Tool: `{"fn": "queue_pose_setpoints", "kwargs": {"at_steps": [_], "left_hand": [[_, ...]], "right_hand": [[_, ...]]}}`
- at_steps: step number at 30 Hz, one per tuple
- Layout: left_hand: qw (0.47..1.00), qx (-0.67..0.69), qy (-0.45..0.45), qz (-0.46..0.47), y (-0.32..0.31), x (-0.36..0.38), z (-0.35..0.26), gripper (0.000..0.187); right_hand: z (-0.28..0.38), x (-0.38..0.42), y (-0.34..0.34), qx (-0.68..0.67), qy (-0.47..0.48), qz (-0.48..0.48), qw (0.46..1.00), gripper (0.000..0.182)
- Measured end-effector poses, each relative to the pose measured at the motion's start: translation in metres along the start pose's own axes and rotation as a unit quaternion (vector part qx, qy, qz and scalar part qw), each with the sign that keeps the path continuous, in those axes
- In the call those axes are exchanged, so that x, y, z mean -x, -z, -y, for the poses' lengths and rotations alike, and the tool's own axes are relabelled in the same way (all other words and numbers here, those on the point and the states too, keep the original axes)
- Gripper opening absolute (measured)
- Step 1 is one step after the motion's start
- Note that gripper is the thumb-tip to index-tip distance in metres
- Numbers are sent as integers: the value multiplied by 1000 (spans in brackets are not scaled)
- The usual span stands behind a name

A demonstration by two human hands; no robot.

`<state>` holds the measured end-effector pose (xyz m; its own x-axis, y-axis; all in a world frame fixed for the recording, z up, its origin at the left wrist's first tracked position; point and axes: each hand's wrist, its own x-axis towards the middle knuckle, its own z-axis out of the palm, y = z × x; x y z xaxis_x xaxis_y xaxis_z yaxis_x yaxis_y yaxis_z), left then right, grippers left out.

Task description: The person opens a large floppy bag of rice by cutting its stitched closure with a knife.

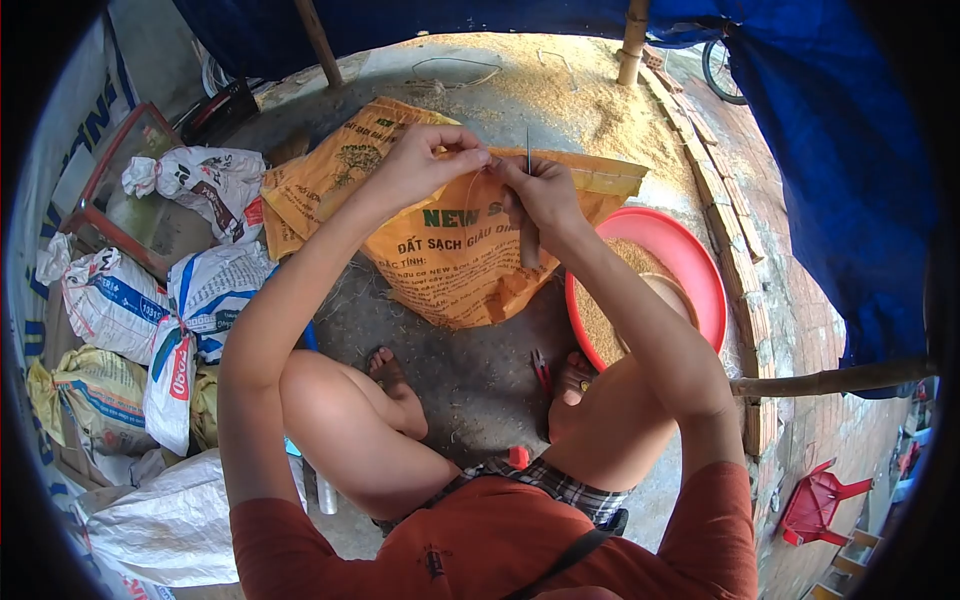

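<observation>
My left hand (436, 160) is raised over an orange printed sack (440, 240), its thumb and index finger pinched together; what they hold is too small to make out, perhaps thread. Close beside it, my right hand (538, 192) has its fingers closed around a knife (529, 236), the wide blade or handle end pointing down and a thin dark tip showing above the fingers. The fingertips of both hands nearly touch at the sack's upper edge. The sack lies spread on the ground in front of my feet.
A red basin (708, 262) of grain with a round pan stands right of the sack. Red-handled pliers (541, 371) lie by my right foot. Stuffed white sacks (112, 300) and a glass-sided case (150, 215) are at left. Bricks (735, 270) edge spread grain (600, 110); a red stool (815, 505) is lower right.
</observation>
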<state>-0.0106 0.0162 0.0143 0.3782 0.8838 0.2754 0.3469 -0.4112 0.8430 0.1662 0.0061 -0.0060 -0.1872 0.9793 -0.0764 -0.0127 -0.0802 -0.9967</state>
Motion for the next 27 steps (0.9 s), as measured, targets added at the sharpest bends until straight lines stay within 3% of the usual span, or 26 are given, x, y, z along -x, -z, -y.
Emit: {"fn": "queue_pose_setpoints", "kwargs": {"at_steps": [4, 5, 6, 12, 17, 27], "left_hand": [[996, -87, -37, 3, -6, 2, -5, 14], [982, -176, -66, -34, -8, 4, -5, 14], [958, -263, -95, -71, -10, 6, -7, 16], [909, -359, -183, -107, -16, 12, -12, 18], [917, -333, -174, -135, -24, 16, -9, 15], [915, -336, -174, -142, -25, 13, -6, 17]], "right_hand": [[-2, -2, 5, -133, -54, 36, 989, 16], [0, -2, 7, -185, -71, 59, 978, 15], [1, -2, 9, -186, -71, 58, 978, 15], [4, -7, 17, -241, -108, 92, 960, 11], [2, -10, 16, -257, -150, 88, 951, 11], [-1, -8, 17, -180, -123, 91, 972, 11]]}}
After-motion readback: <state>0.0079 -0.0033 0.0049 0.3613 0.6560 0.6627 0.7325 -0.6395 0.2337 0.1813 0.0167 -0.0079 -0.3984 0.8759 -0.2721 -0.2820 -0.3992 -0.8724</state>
